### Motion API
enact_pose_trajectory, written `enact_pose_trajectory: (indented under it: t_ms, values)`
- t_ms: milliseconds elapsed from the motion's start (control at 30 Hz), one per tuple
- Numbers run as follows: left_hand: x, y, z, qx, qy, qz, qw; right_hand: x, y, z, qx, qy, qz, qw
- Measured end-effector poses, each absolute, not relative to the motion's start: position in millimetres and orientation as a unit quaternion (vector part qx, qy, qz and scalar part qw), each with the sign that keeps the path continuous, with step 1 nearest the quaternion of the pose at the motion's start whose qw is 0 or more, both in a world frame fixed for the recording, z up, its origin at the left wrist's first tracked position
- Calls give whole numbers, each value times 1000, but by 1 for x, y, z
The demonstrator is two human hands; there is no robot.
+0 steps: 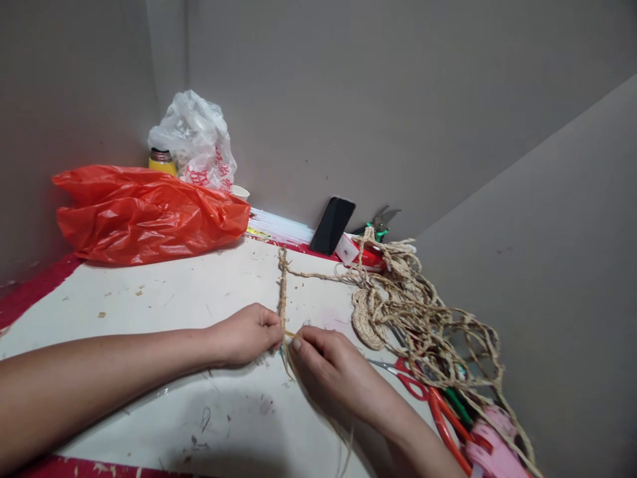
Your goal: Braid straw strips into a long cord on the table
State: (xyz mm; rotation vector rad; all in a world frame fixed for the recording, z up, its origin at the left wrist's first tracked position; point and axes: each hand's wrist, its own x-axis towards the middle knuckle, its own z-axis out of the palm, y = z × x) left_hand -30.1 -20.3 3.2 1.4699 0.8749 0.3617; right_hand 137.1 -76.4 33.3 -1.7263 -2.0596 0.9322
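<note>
A narrow strip wrapped in straw-coloured fibre (283,292) stands out from the far side of the white board toward me. At its near end, my left hand (253,335) is closed, thumb and fingers pinching the strip. My right hand (331,362) is closed on a thin yellowish strand that runs across to the strip just beside my left fingertips. Loose strand ends hang below the pinch. From the strip's far end, a braided straw cord (318,275) leads right into a tangled heap of braid (423,305).
Red-handled scissors (411,382) and a pink glue gun (492,441) lie at the right, partly under the braid. A phone (332,226) leans on the wall near green-handled pruners (381,226). A red plastic bag (154,216) fills the back left, before a white bag (196,136).
</note>
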Motion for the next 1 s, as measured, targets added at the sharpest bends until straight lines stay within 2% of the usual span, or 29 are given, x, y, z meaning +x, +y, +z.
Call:
enact_pose_trajectory:
  t_ms: [167, 433, 600, 667, 800, 933, 1000]
  values:
    - [-29, -24, 2, 634, 377, 180, 651, 128, -84, 33, -596, -697, 364, 163]
    - [-28, -28, 2, 594, 391, 199, 675, 104, -103, 23, -631, -732, 243, 84]
    - [-29, -27, 7, 564, 384, 200, 703, 115, -109, 56, -521, -769, 368, 27]
    - [-30, -26, 10, 546, 368, 201, 725, 126, -103, 63, -533, -750, 382, 88]
    - [-32, -26, 18, 525, 340, 196, 755, 141, -81, 49, -621, -673, 304, 263]
    - [-31, -26, 20, 518, 308, 194, 774, 136, -70, 26, -559, -650, 452, 244]
    - [-30, -25, 16, 528, 303, 197, 769, 133, -68, 20, -551, -640, 483, 231]
